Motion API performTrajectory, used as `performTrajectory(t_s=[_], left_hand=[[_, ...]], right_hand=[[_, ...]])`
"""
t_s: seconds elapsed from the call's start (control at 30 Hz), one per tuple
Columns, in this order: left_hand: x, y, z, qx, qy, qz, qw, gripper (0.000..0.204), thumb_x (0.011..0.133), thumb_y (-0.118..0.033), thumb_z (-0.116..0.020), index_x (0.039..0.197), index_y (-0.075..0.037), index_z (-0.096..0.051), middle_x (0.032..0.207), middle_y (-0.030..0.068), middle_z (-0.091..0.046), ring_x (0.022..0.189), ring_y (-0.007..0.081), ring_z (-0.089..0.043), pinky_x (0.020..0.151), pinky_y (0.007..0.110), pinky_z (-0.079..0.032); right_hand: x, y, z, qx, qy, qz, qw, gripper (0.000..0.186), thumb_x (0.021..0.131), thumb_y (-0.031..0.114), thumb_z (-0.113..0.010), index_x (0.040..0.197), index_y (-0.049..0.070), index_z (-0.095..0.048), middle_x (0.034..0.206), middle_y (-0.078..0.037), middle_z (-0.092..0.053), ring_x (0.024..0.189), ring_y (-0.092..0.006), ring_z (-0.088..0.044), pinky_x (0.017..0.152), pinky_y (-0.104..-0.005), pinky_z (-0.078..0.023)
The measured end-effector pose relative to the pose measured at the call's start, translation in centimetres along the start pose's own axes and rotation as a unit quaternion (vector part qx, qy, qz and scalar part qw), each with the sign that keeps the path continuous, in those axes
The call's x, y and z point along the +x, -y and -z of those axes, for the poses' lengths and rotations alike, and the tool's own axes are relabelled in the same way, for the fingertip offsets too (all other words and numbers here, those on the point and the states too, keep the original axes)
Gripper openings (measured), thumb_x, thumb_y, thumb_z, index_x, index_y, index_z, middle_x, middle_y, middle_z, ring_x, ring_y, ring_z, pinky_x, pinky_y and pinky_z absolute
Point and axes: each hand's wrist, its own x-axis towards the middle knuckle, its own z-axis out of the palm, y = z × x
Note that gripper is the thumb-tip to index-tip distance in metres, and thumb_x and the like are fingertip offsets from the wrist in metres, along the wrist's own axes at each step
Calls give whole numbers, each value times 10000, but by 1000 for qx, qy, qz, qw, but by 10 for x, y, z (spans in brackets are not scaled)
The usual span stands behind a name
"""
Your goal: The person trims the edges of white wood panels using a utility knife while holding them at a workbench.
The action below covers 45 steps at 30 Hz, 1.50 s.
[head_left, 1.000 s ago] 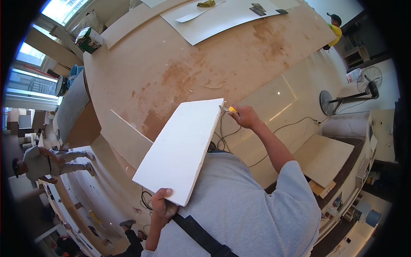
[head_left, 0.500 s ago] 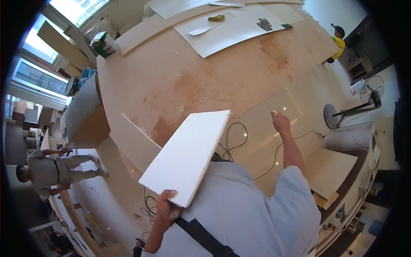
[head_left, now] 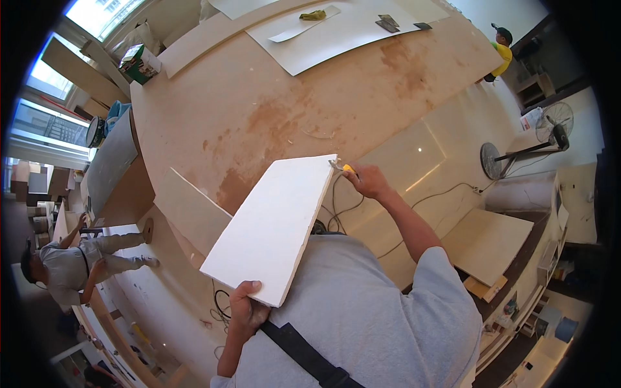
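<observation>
A white rectangular board (head_left: 268, 226) is held tilted above the front of the large table. My left hand (head_left: 248, 309) grips its near lower corner, thumb on the top face. At the board's far right corner is my right hand (head_left: 369, 181), closed around a small yellow-handled tool (head_left: 350, 169). The tool's metal tip sits at the board's edge; its exact kind is too small to make out. Beside the board, a thin light panel (head_left: 184, 207) lies at the table's left front.
The brown-stained table (head_left: 284, 123) bears a white sheet (head_left: 304, 48), a narrow strip (head_left: 291, 33) and small dark plates (head_left: 388, 23). Cables (head_left: 336, 210) lie on the floor. A standing fan (head_left: 517, 152) is at right. One person (head_left: 71, 265) stands left, another (head_left: 503, 55) far right.
My right hand has moved left and inward, bringing the tool to the board's far corner. The board, still in my left hand, has shifted slightly. The person at left has raised an arm.
</observation>
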Motion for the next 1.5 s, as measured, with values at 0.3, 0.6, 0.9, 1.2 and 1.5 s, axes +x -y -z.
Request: performTrajectory(t_s=[0.3, 0.6, 0.9, 1.2, 1.5], left_hand=[[5, -4, 14, 29, -15, 47, 998, 714, 756, -89, -647, 1422, 89, -462, 1270, 228, -663, 1139, 375, -702, 1011, 510, -597], [9, -17, 11, 9, 7, 32, 999, 716, 790, -102, -640, 1455, 70, -438, 1338, 217, -640, 1201, 368, -679, 1014, 503, -584], [6, -21, -12, -33, -1, 16, 999, 667, 847, -123, -651, 1448, 72, -438, 1303, 202, -665, 1137, 349, -720, 965, 458, -626], [25, -12, -40, 43, 152, 105, 982, 561, 988, -191, -642, 1458, 39, -442, 1317, 204, -654, 1175, 320, -708, 962, 463, -620], [82, 5, -13, 326, 107, -67, 937, 646, 991, -364, -735, 1468, 7, -508, 1361, 172, -653, 1285, 286, -624, 1092, 434, -503]], right_hand=[[26, -71, -7, -121, 48, -12, 991, 567, 1056, 598, -475, 1100, 80, -700, 843, -226, -711, 840, -456, -695, 734, -561, -540], [10, -128, 44, -135, -103, -146, 975, 605, 1086, 574, -419, 1123, 31, -685, 847, -257, -708, 845, -492, -681, 752, -582, -530], [-12, 43, -8, 270, -2, -49, 962, 549, 1104, 541, -466, 883, 51, -581, 626, -46, -549, 595, -132, -568, 569, -334, -457], [-29, 148, 8, 709, 38, -295, 639, 423, 1038, 482, -657, 921, 94, -534, 866, -70, -671, 655, -144, -645, 615, -301, -556], [47, 187, 22, 755, -45, -190, 626, 383, 795, -90, -767, 977, 96, -486, 925, -46, -600, 817, -191, -667, 752, -373, -588]])
